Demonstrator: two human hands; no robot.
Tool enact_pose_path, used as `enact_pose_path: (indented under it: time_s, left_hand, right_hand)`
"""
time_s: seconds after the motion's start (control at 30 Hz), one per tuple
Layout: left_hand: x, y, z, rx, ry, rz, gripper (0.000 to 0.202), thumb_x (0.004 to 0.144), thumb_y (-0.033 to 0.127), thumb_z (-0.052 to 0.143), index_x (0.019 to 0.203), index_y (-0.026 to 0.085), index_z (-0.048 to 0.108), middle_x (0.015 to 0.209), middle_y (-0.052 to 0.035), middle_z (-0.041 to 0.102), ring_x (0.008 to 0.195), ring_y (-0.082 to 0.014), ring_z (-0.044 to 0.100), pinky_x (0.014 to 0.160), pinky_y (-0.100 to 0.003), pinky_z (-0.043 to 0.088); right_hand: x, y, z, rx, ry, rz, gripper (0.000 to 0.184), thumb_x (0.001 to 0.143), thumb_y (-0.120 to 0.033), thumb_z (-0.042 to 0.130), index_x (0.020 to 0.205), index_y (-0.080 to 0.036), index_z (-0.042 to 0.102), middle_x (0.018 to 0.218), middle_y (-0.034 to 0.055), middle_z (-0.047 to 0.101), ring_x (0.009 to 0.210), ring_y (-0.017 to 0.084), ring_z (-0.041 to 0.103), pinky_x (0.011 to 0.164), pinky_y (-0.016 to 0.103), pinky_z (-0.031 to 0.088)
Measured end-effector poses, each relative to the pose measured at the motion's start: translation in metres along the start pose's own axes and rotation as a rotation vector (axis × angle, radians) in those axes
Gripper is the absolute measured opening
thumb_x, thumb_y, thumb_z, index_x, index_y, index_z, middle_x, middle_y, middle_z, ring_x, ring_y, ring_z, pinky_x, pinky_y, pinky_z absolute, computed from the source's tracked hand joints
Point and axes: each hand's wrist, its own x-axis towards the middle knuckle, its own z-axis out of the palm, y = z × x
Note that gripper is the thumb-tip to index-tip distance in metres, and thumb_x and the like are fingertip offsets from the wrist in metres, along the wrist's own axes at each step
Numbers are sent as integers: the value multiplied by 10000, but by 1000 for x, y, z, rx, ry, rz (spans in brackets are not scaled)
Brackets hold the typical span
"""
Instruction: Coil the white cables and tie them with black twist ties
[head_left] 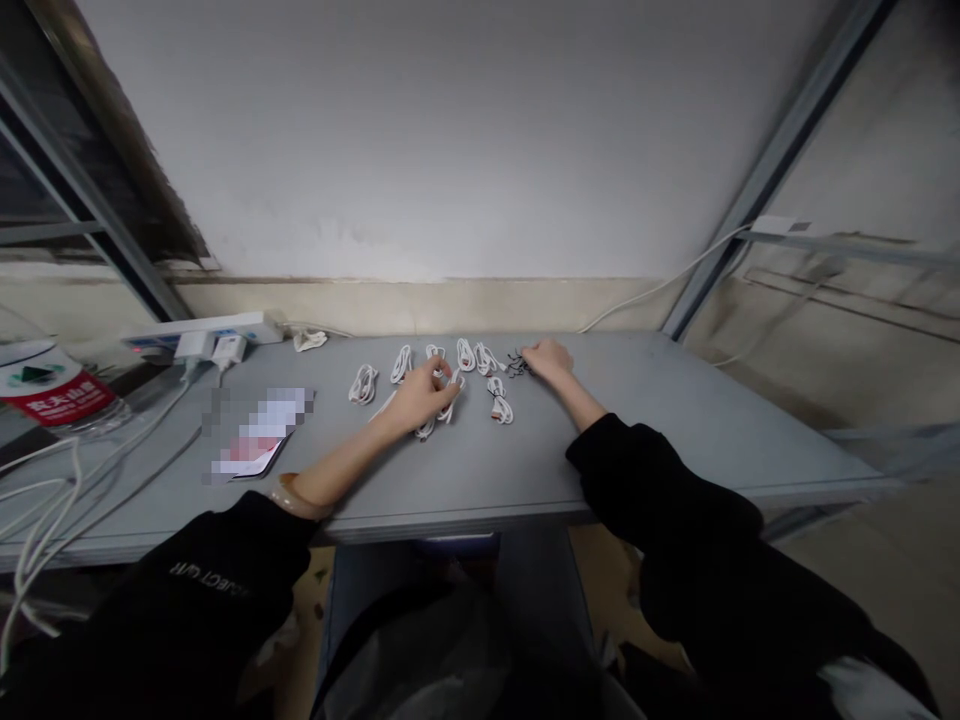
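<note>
My left hand [414, 402] is closed around a coiled white cable [452, 398], holding it between thumb and fingers over the table. My right hand [550, 360] is pinched at the edge of a small pile of black twist ties [516, 364], its fingertips among the ties. Other coiled white cables lie about: one at the left [363, 384], one farther back [402, 362], and a few behind my left hand. A white cable with a black tie round it [500, 402] rests between my hands. Another coil is partly hidden beneath my left hand.
A phone [262, 436] lies on the grey table [465, 490], left of my forearm. A power strip [217, 328] with plugged-in chargers stands at the back left. Loose white cords [56, 530] and a red-and-white tub [60, 385] occupy the left end. A metal post [686, 290] rises at the right.
</note>
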Motion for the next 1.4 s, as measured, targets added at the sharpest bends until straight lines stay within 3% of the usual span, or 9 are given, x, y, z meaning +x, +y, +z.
enact_pose_path:
  time_s: [0.17,0.27,0.37,0.57,0.7,0.83,1.03,1.4]
  left_hand:
    - [-1,3,-1,59,1,-23,177,747,239,561,887,230,453,515,59,598,431,-109,451,514,-255,332]
    - [-2,3,0,54,12,-18,180,745,238,564,892,230,461,517,48,605,434,-113,452,509,-260,324]
    - [-2,4,0,65,-3,-23,179,757,240,561,907,229,465,525,48,609,441,-114,459,516,-261,333]
    - [-2,3,0,108,-14,-21,200,784,240,553,969,217,480,528,52,607,445,-121,479,516,-264,331]
    - [1,-2,2,149,-21,5,210,802,257,556,991,215,473,518,62,593,439,-120,475,518,-267,326]
    - [3,-10,2,179,-47,69,222,821,288,557,1012,215,473,501,68,572,454,-125,480,517,-272,302]
    - [5,-14,2,204,-82,91,227,822,318,561,1006,200,499,527,54,573,477,-134,485,526,-282,297]
    - [3,-9,0,268,-142,88,228,828,300,546,1023,189,508,552,45,569,512,-128,490,557,-270,316]
  right_hand:
    - [-6,-5,-3,-122,23,-9,395,819,-338,537,1082,-88,692,1159,234,660,1181,361,563,911,427,442]
    - [-13,-10,-6,-148,68,-66,424,833,-325,526,1128,-50,658,1200,265,627,1205,369,539,935,448,425]
    - [-19,-16,-10,-157,43,-112,354,852,-325,504,1043,-80,675,1074,228,677,1120,342,597,902,426,429]
    - [-27,-21,-11,-119,-31,-175,269,862,-326,476,834,-148,675,804,139,687,858,272,659,681,326,416]
    - [-36,-26,-12,-129,-25,-290,288,867,-378,475,749,-179,646,769,107,669,763,228,626,609,296,360]
    - [-51,-34,-12,-162,-129,-453,390,902,-467,444,651,-199,577,717,79,642,701,199,583,597,293,324]
    - [-61,-36,-11,-219,-262,-536,368,893,-480,481,653,-208,539,679,45,614,662,183,553,599,292,304]
    - [-57,-35,-6,-218,-324,-513,231,854,-360,548,689,-199,537,748,45,640,655,164,540,567,283,303]
